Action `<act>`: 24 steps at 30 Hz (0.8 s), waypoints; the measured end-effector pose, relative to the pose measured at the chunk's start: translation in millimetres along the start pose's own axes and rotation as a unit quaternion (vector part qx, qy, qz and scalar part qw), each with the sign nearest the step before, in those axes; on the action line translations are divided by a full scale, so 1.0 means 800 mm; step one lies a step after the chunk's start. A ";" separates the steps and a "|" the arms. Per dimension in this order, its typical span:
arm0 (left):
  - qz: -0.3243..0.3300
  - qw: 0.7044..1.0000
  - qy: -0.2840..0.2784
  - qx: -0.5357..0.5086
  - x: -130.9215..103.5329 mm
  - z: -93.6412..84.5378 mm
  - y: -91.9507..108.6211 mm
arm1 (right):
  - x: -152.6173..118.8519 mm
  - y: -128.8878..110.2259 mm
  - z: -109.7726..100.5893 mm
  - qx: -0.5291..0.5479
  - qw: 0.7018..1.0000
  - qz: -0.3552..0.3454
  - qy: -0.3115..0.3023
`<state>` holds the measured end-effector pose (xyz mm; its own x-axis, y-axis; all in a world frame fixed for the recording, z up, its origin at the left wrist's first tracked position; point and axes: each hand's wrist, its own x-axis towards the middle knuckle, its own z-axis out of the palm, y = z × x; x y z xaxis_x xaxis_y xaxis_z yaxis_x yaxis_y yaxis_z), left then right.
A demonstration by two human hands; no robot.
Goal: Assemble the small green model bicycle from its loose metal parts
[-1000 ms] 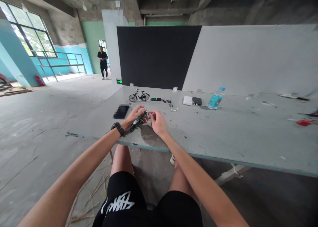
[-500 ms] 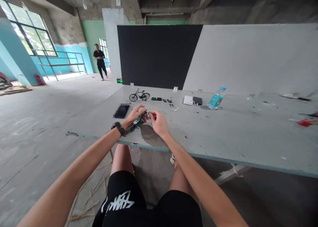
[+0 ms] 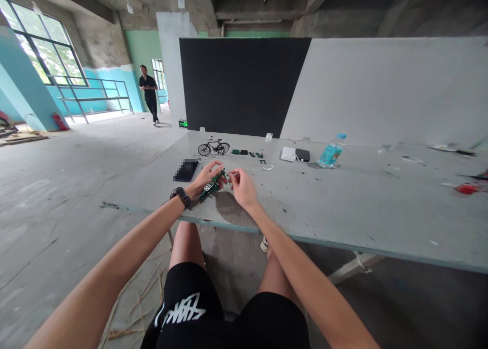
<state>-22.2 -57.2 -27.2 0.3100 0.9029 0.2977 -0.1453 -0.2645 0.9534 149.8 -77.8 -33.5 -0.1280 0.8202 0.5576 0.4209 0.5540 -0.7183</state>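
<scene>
Wrapped round a small green model piece (image 3: 211, 187) with white detailing, my left hand (image 3: 208, 175) holds it just above the table near its front edge. My right hand (image 3: 242, 188) is at the far end of that piece, thumb and fingers pinched together. Whatever lies between those fingertips is too small to make out. Beyond the hands a black model bicycle (image 3: 213, 147) stands upright. To its right lie small green and black parts (image 3: 240, 152), with a few tiny silvery pieces (image 3: 268, 168) nearer me.
On the grey table (image 3: 343, 206) are a dark flat device (image 3: 186, 171), a white case (image 3: 288, 154), a dark case (image 3: 303, 155) and a bottle (image 3: 332, 151) of blue liquid. Red-handled tools (image 3: 467, 188) lie far right. A black-and-white panel (image 3: 244, 84) rises behind. A person (image 3: 149, 94) stands far back.
My hands stay almost in place around the green piece, with only slight finger movement. In the background the person has shifted a little to the left.
</scene>
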 end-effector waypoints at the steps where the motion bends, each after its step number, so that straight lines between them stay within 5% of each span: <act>1: -0.002 1.000 0.000 -0.003 0.000 0.001 0.001 | 0.000 0.001 0.001 0.000 1.000 -0.001 0.003; 24: 0.008 1.000 0.000 0.012 0.004 -0.001 -0.004 | 0.002 0.016 0.009 -0.038 0.998 -0.038 0.039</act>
<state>-21.7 -53.2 -29.5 0.3078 0.8986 0.3126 -0.1275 -0.2866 0.9495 148.7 -68.0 -44.7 -0.0929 0.7613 0.6417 0.4800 0.5989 -0.6410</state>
